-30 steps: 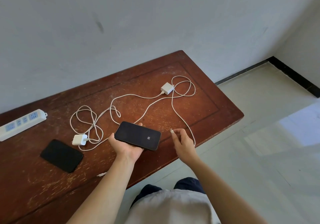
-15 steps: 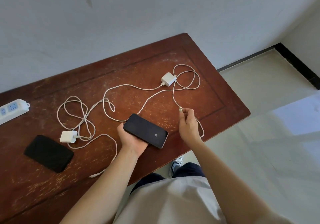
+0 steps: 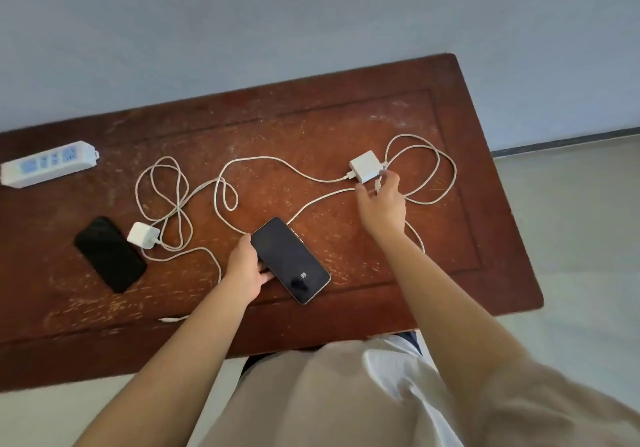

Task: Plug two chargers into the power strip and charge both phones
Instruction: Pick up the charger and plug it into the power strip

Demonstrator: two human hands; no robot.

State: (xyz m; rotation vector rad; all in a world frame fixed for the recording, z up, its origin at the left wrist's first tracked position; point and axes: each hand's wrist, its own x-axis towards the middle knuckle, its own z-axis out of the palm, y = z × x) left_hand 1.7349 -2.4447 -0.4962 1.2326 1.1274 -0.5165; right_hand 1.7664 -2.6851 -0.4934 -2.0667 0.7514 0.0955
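My left hand (image 3: 246, 268) grips a black phone (image 3: 290, 259) by its left edge, low over the brown table (image 3: 311, 128). My right hand (image 3: 381, 201) holds the plug end of a white cable (image 3: 378, 185) in its fingertips, right beside the large white charger (image 3: 365, 166). A second black phone (image 3: 110, 254) lies flat at the left. The small white charger (image 3: 142, 235) sits by that phone's top corner, its cable (image 3: 166, 201) looped in a tangle. The white power strip (image 3: 46, 162) lies at the far left.
The table stands against a pale wall (image 3: 311, 24). Its right and near edges drop to a light tiled floor (image 3: 571, 239). A loose cable end (image 3: 169, 319) lies near the front edge. My beige shirt fills the lower frame.
My right hand has carried the cable end away from the table's front edge up to the large charger. The held phone has dropped lower toward the tabletop. The camera has tilted down.
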